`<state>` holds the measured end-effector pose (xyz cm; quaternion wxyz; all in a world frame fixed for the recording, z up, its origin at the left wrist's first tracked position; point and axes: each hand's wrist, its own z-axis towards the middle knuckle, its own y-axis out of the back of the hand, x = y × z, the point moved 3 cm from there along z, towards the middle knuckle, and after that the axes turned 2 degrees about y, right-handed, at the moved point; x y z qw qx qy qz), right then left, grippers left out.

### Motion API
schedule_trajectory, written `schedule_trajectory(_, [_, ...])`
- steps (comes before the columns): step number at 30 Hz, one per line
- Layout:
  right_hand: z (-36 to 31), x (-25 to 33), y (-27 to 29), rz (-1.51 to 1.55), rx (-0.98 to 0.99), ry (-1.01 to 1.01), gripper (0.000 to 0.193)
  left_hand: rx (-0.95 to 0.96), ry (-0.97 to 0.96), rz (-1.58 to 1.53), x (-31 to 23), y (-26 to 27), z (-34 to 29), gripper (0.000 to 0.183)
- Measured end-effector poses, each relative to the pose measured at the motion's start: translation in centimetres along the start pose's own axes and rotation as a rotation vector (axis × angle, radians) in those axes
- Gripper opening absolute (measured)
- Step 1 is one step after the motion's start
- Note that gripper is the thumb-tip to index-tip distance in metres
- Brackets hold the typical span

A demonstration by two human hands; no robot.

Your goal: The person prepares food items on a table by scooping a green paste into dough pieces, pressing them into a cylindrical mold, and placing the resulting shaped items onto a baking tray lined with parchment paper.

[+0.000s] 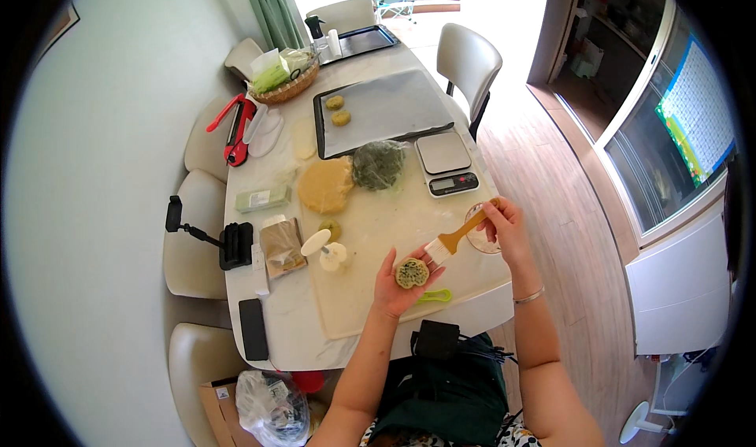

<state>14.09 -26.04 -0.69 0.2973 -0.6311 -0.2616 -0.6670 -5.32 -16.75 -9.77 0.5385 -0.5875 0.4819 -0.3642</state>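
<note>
On the palm of my left hand [391, 291] rests a round pressed pastry [412, 273] with a green pattern on top; the fingers lie stretched out under it. My right hand [505, 228] grips a pastry brush [463, 228] by its wooden handle, and the pale bristles hang beside the pastry, close to the left fingers. Partly behind the right hand stands a round clear bowl [479, 242]. A white plunger mold [331, 256] is on the mat left of my hands, with a small dough ball [330, 228] by it. Below the pastry lies a green-handled tool [435, 296], partly hidden.
Yellow dough [324, 185] and a plastic-wrapped dark green mass [379, 165] sit on the pale mat [370, 226]. Behind them, a lined baking tray [394, 108] carries two pastries. A kitchen scale [446, 163] stands at right; a phone [253, 329] lies near the left edge.
</note>
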Motion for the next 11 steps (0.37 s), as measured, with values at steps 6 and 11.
schedule_trajectory(6, [0.0,0.0,-0.3,-0.057,0.007,-0.043,0.021,0.194,0.038,-0.037,-0.1,-0.2,0.0,0.069])
schedule_trajectory(11, [0.2,-0.3,-0.6,-0.035,0.122,-0.059,0.020,0.028,0.008,0.060,-0.1,-0.9,0.0,0.072])
